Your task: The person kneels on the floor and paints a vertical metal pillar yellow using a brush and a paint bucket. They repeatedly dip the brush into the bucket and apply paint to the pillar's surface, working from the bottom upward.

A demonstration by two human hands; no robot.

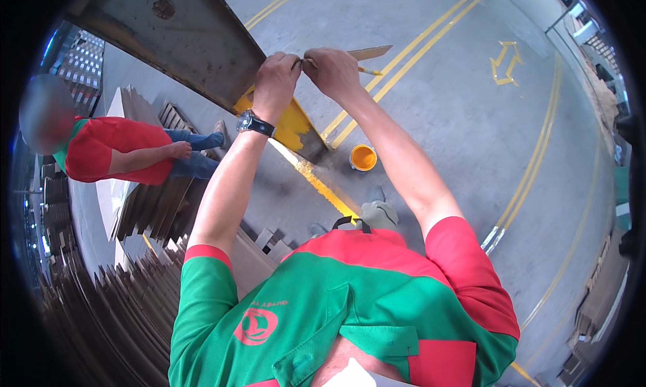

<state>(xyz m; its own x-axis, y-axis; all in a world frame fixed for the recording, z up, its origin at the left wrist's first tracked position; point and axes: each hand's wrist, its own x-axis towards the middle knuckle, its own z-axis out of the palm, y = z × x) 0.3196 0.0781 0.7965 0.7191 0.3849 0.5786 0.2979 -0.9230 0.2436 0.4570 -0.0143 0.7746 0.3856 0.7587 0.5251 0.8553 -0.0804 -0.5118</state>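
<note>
My left hand (276, 84) is raised in front of the steel column (195, 40), fingers pinched on something small I cannot make out. Close beside it, almost fingertip to fingertip, my right hand (332, 71) is closed. From behind the right hand sticks out a thin paintbrush (371, 71) with a yellow tip; its handle is hidden by the hand. A flat tan strip (371, 52), perhaps cardboard, also shows past that hand. Yellow paint (293, 128) covers the lower part of the column. Below my hands, an open bucket of yellow paint (364, 158) stands on the floor.
A co-worker in a red shirt (121, 148) stands at the left. Stacked brown sheets (114, 313) fill the lower left. Yellow lines (410, 47) and a double arrow (506, 62) mark the grey floor. More stacks (595, 293) lie at the right edge.
</note>
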